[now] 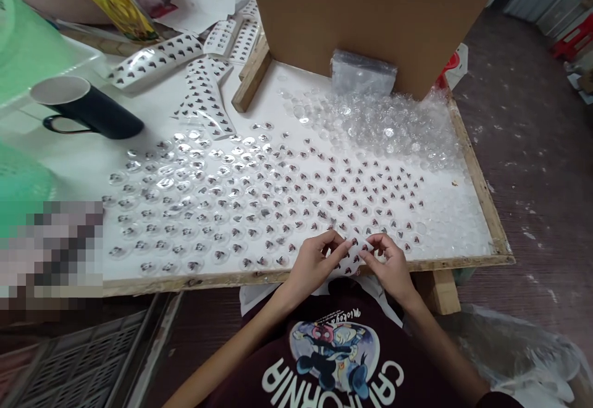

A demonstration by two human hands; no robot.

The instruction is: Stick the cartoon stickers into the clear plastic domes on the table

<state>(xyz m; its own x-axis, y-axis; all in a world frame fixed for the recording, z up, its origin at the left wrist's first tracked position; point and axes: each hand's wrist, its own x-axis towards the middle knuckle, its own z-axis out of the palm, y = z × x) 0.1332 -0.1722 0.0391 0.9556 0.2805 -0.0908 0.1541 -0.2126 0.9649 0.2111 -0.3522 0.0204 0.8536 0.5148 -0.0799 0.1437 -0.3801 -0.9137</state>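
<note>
Near the table's front edge, my left hand (319, 257) and my right hand (386, 263) pinch a small white sticker sheet (351, 258) from its two sides. Small dark printed figures dot the sheet. Both thumbs and forefingers are closed at its upper part; whether a single sticker is between the right fingertips is too small to tell. Beyond the hands, many clear round discs (220, 253) lie spread over the white table (88, 167), most bearing a dark figure. At the right, plain clear discs (445, 223) lie close to my right hand.
A heap of clear discs (389, 130) sits before a large cardboard panel (370, 19), with a plastic packet (364, 73) against it. More sticker sheets (204, 96), a wood block (252, 78), a dark mug (102, 108) and green baskets (28, 50) occupy the left. A wooden rim (482, 198) edges the table.
</note>
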